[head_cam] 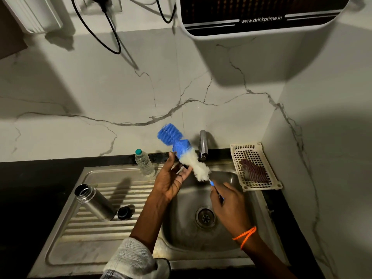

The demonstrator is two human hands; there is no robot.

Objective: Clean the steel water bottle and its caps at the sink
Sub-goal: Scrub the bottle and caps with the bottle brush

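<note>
Near the centre of the frame the right hand (227,200) is closed around the blue handle of a bottle brush (184,153), whose blue-and-white bristle head points up toward the faucet (203,144). The left hand (173,178) is open, fingers spread, palm against the white bristles, with something dark between the fingers that I cannot make out. The steel water bottle (93,202) stands uncapped on the ribbed drainboard at lower left, with a black cap (124,212) just beside its base. A clear plastic bottle (144,162) stands at the back of the drainboard, and a white basket (254,166) sits to the right of the sink basin (203,218). To do this step well, I judge the bristles should be wetted and soaped evenly over the basin, then fed straight into the bottle's mouth while the free hand steadies its body.
</note>
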